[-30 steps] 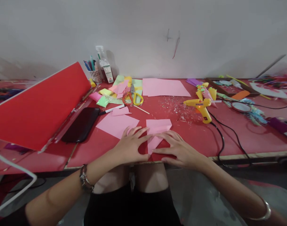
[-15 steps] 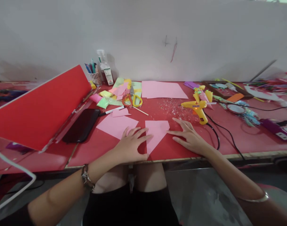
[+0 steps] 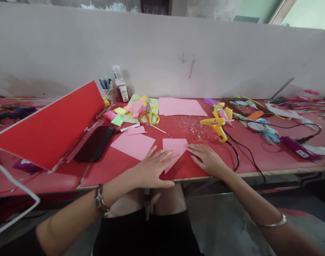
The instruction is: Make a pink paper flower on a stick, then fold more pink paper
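A folded piece of pink paper (image 3: pixel 174 143) lies on the red table near its front edge, tapering to a point toward me. My left hand (image 3: pixel 155 169) is open, its fingers stretched across the left side and middle of this paper and hiding part of it. The thumb is spread away toward the table edge. At the paper's upper right corner rests my right hand (image 3: pixel 206 160), open and flat with fingertips at the edge. Another pink sheet (image 3: pixel 133 145) lies beyond my left hand, with a small curled pink piece (image 3: pixel 136 130) at its top.
A yellow glue gun (image 3: pixel 215 126) with a black cord stands beyond my right hand, near scattered scraps (image 3: pixel 191 124). Scissors (image 3: pixel 153 117), a marker (image 3: pixel 129 128) and a larger pink sheet (image 3: pixel 182 107) lie farther back. Left are a black phone (image 3: pixel 95 144) and a tilted red board (image 3: pixel 53 124).
My left hand has shifted farther over the paper, its thumb moving right. My right hand's fingers have come closer together at the paper's right edge. The camera view has tilted up.
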`<state>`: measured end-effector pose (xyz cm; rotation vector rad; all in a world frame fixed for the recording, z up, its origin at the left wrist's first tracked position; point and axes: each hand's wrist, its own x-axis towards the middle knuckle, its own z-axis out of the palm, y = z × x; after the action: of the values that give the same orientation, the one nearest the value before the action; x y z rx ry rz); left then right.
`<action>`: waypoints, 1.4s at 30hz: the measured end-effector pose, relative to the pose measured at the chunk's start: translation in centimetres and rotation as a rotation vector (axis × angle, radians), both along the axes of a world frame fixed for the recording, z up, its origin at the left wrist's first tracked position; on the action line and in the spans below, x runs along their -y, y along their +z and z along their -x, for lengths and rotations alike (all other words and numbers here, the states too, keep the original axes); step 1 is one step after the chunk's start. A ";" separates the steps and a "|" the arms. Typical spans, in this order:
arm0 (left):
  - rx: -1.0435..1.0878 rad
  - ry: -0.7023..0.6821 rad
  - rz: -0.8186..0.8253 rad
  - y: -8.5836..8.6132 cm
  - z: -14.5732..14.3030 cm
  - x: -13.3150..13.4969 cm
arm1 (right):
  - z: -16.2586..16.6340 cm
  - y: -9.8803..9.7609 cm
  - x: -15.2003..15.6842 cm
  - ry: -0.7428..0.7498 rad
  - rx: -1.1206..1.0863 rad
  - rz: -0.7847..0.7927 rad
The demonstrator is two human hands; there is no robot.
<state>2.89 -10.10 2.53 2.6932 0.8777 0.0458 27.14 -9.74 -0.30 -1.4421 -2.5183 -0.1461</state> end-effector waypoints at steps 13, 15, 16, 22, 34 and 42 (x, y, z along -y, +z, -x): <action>-0.069 -0.035 -0.022 -1.5 0.5 1.2 | -1.0 -0.2 -0.5 -0.092 -0.051 -0.003; -0.048 -0.057 -0.025 -1.4 1.0 1.1 | -1.0 -0.2 -0.5 -0.092 -0.097 -0.008; -0.022 -0.072 -0.028 -1.3 1.2 1.0 | -1.0 -0.1 -0.4 -0.091 -0.125 -0.018; 0.055 -0.107 -0.077 -0.8 1.9 0.1 | -0.2 0.0 0.4 0.046 -0.256 -0.023; 0.073 -0.019 -0.373 -0.4 1.3 -0.4 | 2.2 2.0 0.3 0.209 -0.211 -0.308; 0.300 0.006 -0.687 -0.4 0.4 -1.1 | 4.4 3.3 2.1 0.390 -0.031 -0.562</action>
<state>2.50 -9.03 2.13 3.1592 0.8902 0.8759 22.72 -11.87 2.97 -0.7224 -2.3977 -0.6854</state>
